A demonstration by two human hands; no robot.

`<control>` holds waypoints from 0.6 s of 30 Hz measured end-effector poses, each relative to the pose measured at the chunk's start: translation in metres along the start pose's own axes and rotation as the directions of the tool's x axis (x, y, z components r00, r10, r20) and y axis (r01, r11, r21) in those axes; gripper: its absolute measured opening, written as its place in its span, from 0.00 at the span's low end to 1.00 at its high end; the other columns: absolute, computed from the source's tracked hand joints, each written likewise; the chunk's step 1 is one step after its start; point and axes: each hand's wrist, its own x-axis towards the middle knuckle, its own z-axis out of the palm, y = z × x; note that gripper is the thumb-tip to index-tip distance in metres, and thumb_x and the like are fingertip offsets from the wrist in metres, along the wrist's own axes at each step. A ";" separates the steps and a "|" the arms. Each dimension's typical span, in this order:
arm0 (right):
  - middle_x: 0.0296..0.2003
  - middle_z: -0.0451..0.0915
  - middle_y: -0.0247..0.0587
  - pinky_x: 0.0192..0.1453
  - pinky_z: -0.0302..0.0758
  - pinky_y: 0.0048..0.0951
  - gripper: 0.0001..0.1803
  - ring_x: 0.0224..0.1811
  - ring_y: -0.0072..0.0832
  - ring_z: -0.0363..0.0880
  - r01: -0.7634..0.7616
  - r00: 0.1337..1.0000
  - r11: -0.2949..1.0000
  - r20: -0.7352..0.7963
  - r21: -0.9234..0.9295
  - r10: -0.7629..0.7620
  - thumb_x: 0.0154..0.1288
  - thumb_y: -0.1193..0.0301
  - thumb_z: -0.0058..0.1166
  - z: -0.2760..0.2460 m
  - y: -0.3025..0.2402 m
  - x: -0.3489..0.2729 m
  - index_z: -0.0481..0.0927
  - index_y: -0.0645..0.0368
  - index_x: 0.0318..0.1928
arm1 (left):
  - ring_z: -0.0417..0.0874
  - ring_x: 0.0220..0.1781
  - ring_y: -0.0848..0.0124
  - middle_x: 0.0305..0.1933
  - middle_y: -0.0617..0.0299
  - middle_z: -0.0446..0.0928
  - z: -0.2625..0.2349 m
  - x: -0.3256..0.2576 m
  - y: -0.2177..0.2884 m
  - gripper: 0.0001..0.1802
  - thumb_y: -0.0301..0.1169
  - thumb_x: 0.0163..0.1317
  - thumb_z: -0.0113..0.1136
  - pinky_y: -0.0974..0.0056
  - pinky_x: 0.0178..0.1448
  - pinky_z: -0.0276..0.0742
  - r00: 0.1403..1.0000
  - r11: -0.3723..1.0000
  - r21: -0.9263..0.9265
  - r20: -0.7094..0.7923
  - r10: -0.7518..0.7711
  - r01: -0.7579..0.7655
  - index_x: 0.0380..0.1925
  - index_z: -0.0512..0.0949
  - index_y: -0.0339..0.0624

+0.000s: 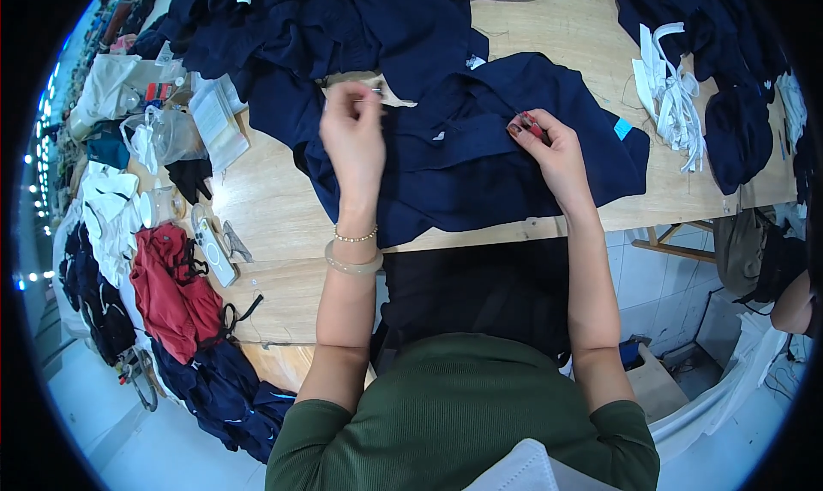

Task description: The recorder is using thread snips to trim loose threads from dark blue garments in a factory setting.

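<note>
A navy blue garment [480, 182] lies spread across the table in front of me, with a light blue sticker [622, 129] near its right end and a small white mark by its middle. My right hand [553, 148] pinches the cloth along its upper part between thumb and fingers. Raised over the garment's left part, my left hand [351, 135] is closed in a pinch and slightly blurred. A tiny shiny tip shows beside its fingers; what it belongs to I cannot make out.
More navy garments [343, 28] are heaped at the far side. White cloth strips [669, 105] lie at the right, beside further navy cloth [739, 140]. At the left are a phone [214, 251], a red garment [171, 290], papers [217, 122] and clear plastic bags [180, 135].
</note>
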 end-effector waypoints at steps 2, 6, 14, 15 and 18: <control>0.31 0.78 0.34 0.40 0.69 0.18 0.10 0.33 0.17 0.72 0.013 1.000 1.000 -0.001 0.014 -0.013 0.62 0.70 0.60 -0.001 0.001 0.000 0.81 0.65 0.38 | 0.70 0.24 0.80 0.24 0.65 0.74 -0.008 0.000 0.011 0.04 0.25 0.66 0.56 0.73 0.28 0.65 0.991 0.978 0.207 -0.135 0.020 0.008 0.35 0.74 0.36; 0.31 0.79 0.33 0.40 0.69 0.18 0.09 0.33 0.17 0.73 0.004 1.000 1.000 0.007 0.006 -0.004 0.63 0.71 0.60 -0.003 0.000 0.000 0.80 0.65 0.38 | 0.73 0.26 0.76 0.29 0.63 0.75 0.003 -0.012 0.028 0.02 0.24 0.64 0.58 0.71 0.30 0.68 0.962 0.944 0.190 0.103 0.255 -0.270 0.34 0.76 0.37; 0.32 0.80 0.33 0.41 0.69 0.18 0.08 0.34 0.17 0.74 -0.022 1.000 1.000 0.020 -0.004 0.022 0.63 0.72 0.59 -0.001 -0.003 -0.001 0.80 0.65 0.39 | 0.79 0.30 0.61 0.31 0.57 0.73 0.026 -0.032 0.038 0.09 0.24 0.51 0.68 0.62 0.36 0.76 0.830 0.900 0.278 0.540 0.144 -0.337 0.30 0.76 0.36; 0.31 0.79 0.33 0.41 0.69 0.18 0.08 0.34 0.17 0.74 -0.013 1.000 1.000 0.018 0.011 0.013 0.63 0.72 0.59 -0.001 -0.001 0.000 0.80 0.65 0.39 | 0.79 0.30 0.61 0.30 0.57 0.73 0.025 -0.032 0.039 0.10 0.24 0.51 0.68 0.61 0.36 0.76 0.824 0.890 0.296 0.550 0.139 -0.348 0.30 0.76 0.36; 0.31 0.79 0.33 0.41 0.69 0.18 0.08 0.34 0.17 0.74 -0.008 1.000 1.000 0.015 0.019 0.008 0.63 0.72 0.59 -0.001 -0.003 0.000 0.80 0.65 0.39 | 0.79 0.30 0.60 0.30 0.56 0.73 0.024 -0.031 0.040 0.10 0.24 0.50 0.68 0.61 0.35 0.76 0.814 0.871 0.330 0.567 0.126 -0.364 0.30 0.77 0.36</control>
